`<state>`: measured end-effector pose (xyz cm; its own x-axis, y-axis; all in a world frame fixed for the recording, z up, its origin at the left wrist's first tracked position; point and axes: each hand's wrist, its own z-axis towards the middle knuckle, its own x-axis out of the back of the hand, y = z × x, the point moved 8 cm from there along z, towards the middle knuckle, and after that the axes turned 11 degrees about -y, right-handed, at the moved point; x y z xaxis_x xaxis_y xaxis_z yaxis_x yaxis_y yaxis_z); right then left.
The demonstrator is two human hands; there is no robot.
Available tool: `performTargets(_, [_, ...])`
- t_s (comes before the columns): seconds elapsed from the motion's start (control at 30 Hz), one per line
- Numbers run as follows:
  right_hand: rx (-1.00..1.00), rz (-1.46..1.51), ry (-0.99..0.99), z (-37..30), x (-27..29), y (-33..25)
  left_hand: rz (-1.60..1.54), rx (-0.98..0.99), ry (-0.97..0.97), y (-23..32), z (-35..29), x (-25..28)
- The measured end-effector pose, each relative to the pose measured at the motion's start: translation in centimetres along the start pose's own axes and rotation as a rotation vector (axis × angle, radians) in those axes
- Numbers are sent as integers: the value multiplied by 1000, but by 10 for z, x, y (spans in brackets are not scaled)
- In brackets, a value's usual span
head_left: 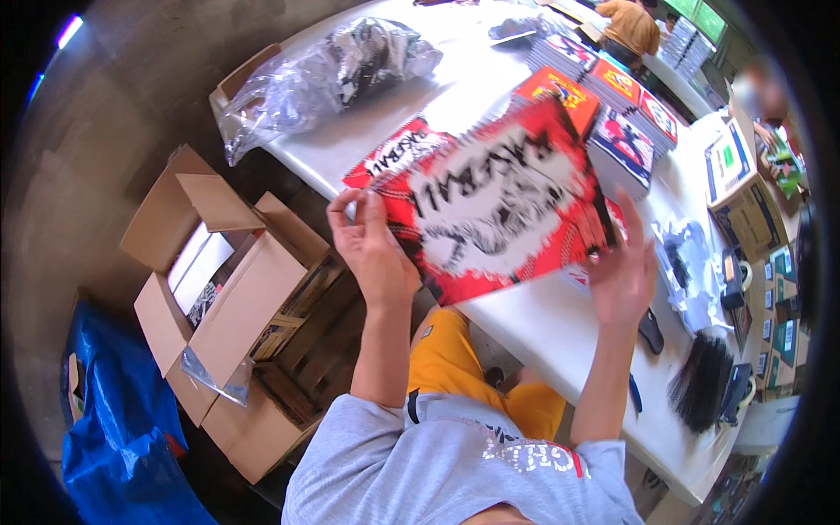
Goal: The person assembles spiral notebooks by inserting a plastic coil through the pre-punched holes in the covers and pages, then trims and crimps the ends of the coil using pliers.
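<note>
My left hand (374, 241) grips the left edge of a red, white and black notebook (499, 206), thumb on its cover. At the opposite edge my right hand (623, 271) holds the same notebook, its fingers partly behind the corner. The notebook is raised and tilted above the table edge, slightly blurred; its upper edge looks toothed, like a wire binding. Behind it on the white table lies another notebook (398, 156) with a similar cover, partly covered. Past its upper right corner stand stacks of notebooks with orange covers (556, 94) and blue ones (623, 140).
Clear plastic wrapping (337, 70) lies at the table's far left. An open cardboard box (232, 289) stands left of me, beside a blue tarp (122, 420). Black bristly strands (700, 381), a tape dispenser (737, 394) and another carton (744, 188) are on the right. People work farther back.
</note>
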<state>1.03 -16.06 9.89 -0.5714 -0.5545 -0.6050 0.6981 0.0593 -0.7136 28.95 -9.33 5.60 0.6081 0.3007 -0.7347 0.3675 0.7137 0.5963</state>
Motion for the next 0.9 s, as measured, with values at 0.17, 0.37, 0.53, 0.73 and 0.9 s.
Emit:
performTargets(0.17, [376, -1457, -86, 110, -83, 8, 54, -245, -79, 63, 55, 9])
performTargets(0.37, [439, -1652, -692, 123, -204, 48, 481, -686, -543, 126, 74, -67])
performTargets(0.53, [-153, -684, -38, 189, -34, 85, 712, -771, -328, 135, 107, -38])
performTargets(0.73, [-547, -851, 231, 130, 48, 194, 882, 152, -143, -47, 117, 130])
performTargets(0.9, [-575, -1071, 233, 121, 54, 183, 828, 209, -21, -79, 96, 126])
